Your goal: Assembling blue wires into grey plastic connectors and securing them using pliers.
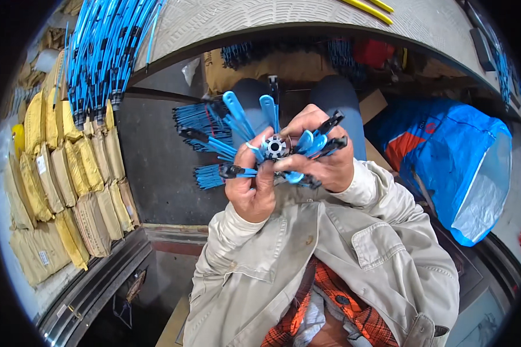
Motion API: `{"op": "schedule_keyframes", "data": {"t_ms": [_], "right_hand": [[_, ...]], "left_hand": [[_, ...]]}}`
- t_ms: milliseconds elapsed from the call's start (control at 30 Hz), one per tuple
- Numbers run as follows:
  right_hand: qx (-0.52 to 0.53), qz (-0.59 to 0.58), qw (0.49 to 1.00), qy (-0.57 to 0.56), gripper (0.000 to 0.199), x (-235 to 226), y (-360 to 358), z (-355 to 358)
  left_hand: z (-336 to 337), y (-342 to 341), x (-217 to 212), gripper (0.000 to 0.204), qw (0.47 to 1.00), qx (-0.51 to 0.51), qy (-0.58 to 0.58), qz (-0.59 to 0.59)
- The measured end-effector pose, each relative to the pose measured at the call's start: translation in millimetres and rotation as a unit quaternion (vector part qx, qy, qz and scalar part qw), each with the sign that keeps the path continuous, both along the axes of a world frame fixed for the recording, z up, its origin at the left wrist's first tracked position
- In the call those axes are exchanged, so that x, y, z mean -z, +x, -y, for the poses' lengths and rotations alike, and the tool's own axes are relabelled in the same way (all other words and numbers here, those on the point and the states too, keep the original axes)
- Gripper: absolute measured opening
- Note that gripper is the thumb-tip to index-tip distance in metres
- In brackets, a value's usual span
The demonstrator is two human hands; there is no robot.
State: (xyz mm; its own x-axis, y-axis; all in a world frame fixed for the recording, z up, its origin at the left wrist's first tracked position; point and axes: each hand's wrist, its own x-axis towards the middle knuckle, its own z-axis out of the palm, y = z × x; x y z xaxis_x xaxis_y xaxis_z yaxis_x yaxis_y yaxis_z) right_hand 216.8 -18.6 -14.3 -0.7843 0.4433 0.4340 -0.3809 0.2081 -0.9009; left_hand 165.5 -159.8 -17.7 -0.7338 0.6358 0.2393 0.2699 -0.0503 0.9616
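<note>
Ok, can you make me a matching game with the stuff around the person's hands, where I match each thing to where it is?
Things:
1. grey hub
2. tan sacks
3. blue bag
4. hanging blue rods

Places:
A. stacked along the left side
B. top left, above the sacks
C. between the left hand and right hand, blue arms fanning out from it
D. on the right, beside the person's sleeve

Pairs: 1-C, 2-A, 3-D, 4-B
</note>
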Motion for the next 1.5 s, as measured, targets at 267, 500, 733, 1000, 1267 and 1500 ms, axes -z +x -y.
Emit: {"op": "schedule_keyframes", "data": {"t_ms": [267,500,733,1000,1267,1500], "right_hand": [[0.009,0.027,0.999,-0.036,0.033,-4.0,2.4,6.7],[-0.041,0.071,0.995,-0.053,0.035,-4.4,1.1,-0.2],[-0.247,0.137,0.943,-0.177,0.032,-25.1,0.4,-27.3],[-0.322,0.121,0.932,-0.111,0.017,9.4,13.1,-9.3],[-0.205,0.09,0.973,0.048,0.017,19.7,19.2,6.6],[-0.172,0.108,0.977,-0.071,0.02,24.3,25.9,16.2]], "left_hand": [[-5.4,9.1,-2.5,0.036,0.995,-0.058,-0.033,-0.08],[-3.0,4.3,-3.4,0.042,0.998,-0.039,-0.03,-0.049],[7.7,-24.9,5.7,0.047,0.996,0.034,0.061,0.051],[17.8,-39.9,4.9,0.044,0.968,0.195,0.119,0.101],[16.8,-21.2,-0.4,0.042,0.99,0.115,0.079,0.028],[17.0,-9.1,2.3,0.036,0.995,0.073,0.066,0.0]]}}
